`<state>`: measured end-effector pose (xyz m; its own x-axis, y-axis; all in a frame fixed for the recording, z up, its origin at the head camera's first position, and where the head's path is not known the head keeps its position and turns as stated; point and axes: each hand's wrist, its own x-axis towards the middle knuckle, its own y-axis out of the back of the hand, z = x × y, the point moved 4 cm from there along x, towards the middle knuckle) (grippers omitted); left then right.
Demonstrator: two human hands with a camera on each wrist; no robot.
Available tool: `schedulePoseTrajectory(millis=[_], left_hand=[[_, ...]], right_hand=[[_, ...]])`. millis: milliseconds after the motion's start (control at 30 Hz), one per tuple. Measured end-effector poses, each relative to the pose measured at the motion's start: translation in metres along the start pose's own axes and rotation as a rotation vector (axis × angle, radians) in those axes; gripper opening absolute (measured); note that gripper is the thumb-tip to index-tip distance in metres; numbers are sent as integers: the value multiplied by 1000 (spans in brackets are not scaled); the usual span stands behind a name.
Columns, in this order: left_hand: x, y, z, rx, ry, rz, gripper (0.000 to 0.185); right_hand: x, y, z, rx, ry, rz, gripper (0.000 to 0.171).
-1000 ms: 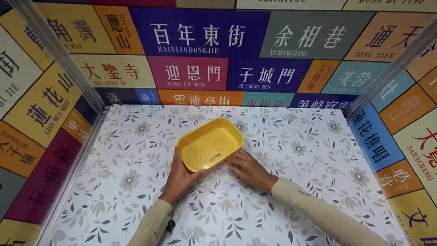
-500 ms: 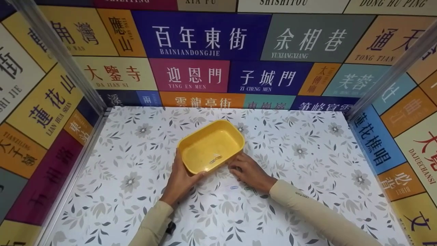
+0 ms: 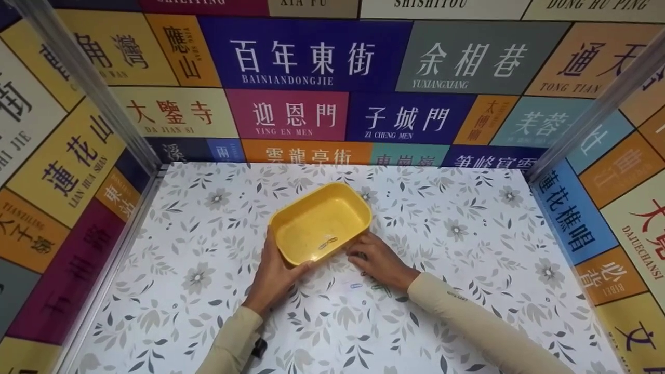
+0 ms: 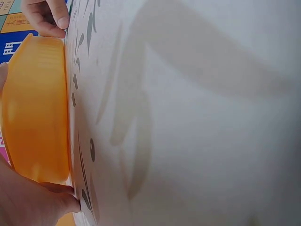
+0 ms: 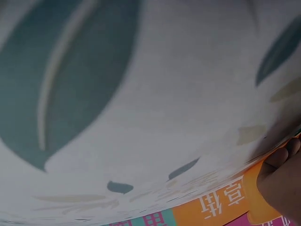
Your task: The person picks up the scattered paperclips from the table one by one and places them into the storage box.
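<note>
Only overhead: paper clips (image 3: 327,242) inside tub (image 3: 350,200).

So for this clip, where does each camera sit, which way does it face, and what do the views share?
Head: above, looking forward and down at the yellow tub on the floral table; both hands, left hand and right hand, and both sleeves show.
Left wrist: low, skimming the table toward the tub's side; left hand in the corner, right fingers beyond.
Right wrist: pressed close to the table; only fingers show.
Shared: head and left wrist both show the tub and both hands.
</note>
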<state>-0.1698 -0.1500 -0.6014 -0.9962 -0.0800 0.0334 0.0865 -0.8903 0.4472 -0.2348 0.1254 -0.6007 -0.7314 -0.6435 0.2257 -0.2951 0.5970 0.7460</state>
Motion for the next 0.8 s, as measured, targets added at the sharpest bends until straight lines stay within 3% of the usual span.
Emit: schedulePoseTrajectory(millis=[233, 467, 800], left_hand=[[0, 0, 0, -19, -24, 5, 140], [-1, 0, 0, -28, -63, 10, 138], [0, -2, -1, -45, -26, 3, 142]], right_hand=[[2, -1, -1, 29, -56, -19, 4], [7, -2, -2, 17, -49, -32, 7], [1, 5, -9, -25, -100, -58, 8]])
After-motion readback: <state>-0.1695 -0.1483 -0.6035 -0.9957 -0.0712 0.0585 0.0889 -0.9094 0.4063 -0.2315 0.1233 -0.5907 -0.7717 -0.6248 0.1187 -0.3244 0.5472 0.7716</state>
